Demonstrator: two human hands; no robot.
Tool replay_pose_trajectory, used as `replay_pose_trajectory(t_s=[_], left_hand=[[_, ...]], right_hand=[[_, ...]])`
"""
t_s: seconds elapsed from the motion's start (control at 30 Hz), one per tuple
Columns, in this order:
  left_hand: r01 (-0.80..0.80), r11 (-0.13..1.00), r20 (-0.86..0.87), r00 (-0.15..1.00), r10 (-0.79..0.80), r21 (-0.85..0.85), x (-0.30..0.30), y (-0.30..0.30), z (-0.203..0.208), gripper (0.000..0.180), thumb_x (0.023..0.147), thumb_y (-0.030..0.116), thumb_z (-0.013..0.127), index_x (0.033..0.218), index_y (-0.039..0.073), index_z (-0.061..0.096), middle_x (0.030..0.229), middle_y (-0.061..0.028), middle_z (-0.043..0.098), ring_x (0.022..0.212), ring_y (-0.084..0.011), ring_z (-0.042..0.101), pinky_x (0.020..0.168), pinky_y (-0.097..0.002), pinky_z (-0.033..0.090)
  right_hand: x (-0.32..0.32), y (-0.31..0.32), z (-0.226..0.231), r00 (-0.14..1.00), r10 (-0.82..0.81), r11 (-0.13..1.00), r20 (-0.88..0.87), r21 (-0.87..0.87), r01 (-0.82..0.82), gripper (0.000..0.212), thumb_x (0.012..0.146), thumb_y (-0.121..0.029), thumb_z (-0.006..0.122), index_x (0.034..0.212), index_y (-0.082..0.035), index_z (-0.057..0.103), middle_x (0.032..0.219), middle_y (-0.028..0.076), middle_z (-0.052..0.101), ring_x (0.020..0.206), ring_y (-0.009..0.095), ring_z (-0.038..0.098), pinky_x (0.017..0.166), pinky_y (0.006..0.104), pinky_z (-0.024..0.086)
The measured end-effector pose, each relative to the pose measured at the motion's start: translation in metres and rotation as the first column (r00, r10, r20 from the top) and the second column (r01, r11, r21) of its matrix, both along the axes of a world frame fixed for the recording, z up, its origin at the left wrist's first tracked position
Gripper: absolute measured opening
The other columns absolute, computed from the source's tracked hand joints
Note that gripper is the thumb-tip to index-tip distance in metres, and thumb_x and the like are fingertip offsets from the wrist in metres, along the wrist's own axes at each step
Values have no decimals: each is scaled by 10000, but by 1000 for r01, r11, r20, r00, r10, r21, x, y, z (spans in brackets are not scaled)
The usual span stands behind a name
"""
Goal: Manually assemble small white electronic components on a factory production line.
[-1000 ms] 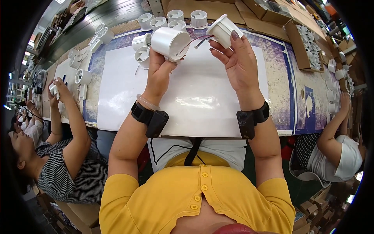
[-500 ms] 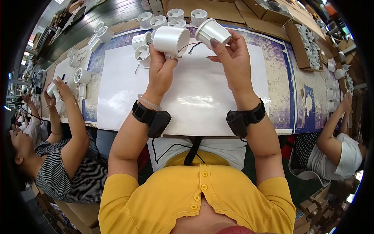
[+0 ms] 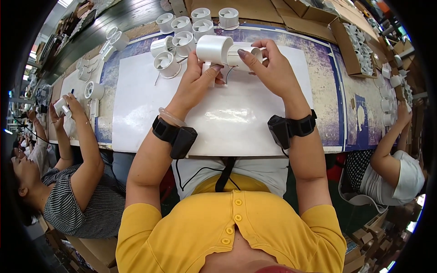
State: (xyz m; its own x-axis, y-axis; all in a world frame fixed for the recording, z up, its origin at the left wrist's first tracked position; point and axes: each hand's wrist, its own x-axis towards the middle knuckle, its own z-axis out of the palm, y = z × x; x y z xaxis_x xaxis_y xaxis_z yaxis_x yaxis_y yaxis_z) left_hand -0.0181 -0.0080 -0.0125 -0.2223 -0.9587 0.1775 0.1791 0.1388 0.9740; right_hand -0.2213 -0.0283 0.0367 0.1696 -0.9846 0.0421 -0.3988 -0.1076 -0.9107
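Above the white sheet [image 3: 227, 120], my left hand [image 3: 193, 86] grips a smooth white cylindrical housing [image 3: 213, 48] by the stem under it. My right hand [image 3: 275, 73] holds a white cylindrical insert [image 3: 233, 55], thumb in front and fingers over its far end. The two parts lie end to end, the insert's left end at the housing's right opening. How deep it sits inside is hidden. Thin dark and reddish wires [image 3: 228, 75] hang below the joint, near my left fingertips. Several white fan units [image 3: 166, 64] with visible blades stand just beyond my left hand.
An open cardboard box [image 3: 353, 57] of small white parts stands at the far right. Co-workers sit on both sides; the left one's hand [image 3: 73, 104] holds a white part. More white pieces [image 3: 94, 90] lie on the left table, and flattened cardboard [image 3: 255, 11] borders the far edge.
The housing and the insert, apart and tilted before, are now brought together end to end. My left hand has moved right and slightly down, and the insert has turned level.
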Motion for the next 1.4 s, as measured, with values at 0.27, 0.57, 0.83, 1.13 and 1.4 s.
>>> replay_pose_trajectory(t_s=[0.27,0.57,0.83,1.13,1.4], left_hand=[[6,987,177,984,-34,158,-2,1,1,546,926,67,501,1369,3,188,966,-86,566,780,-113,586,653,-258,543],[-43,985,157,988,17,170,-7,3,3,529,923,76,505,1360,1,216,945,-92,583,737,-115,594,639,-265,546],[-32,979,124,992,7,202,-3,0,1,468,931,104,495,1328,6,268,978,-85,582,790,-124,602,672,-274,545],[28,971,-43,999,-18,236,0,1,1,382,920,119,506,1263,16,374,1056,-84,564,896,-145,593,752,-306,525],[-5,968,-52,998,19,253,-1,2,2,382,907,99,508,1258,15,384,1097,-85,545,912,-151,590,742,-302,517]], right_hand=[[-17,3,-4,855,45,962,-517,-209,-177,406,723,-210,781,1045,-58,587,1146,108,574,953,249,599,838,363,495],[-4,4,-14,842,125,673,-525,-578,-461,335,610,-103,804,912,-164,675,1373,65,441,1301,301,356,1023,392,389],[1,-6,-26,899,159,636,-408,-655,-409,215,624,-98,786,819,-168,727,1365,37,461,1302,284,361,1033,393,376],[-5,-18,-29,965,135,611,-226,-748,-260,237,675,-84,770,879,-203,752,1168,-25,590,1132,234,462,966,352,388],[-4,-19,-33,942,165,545,-294,-769,-335,216,708,-81,753,905,-167,740,985,-20,665,1094,241,487,866,326,461]])
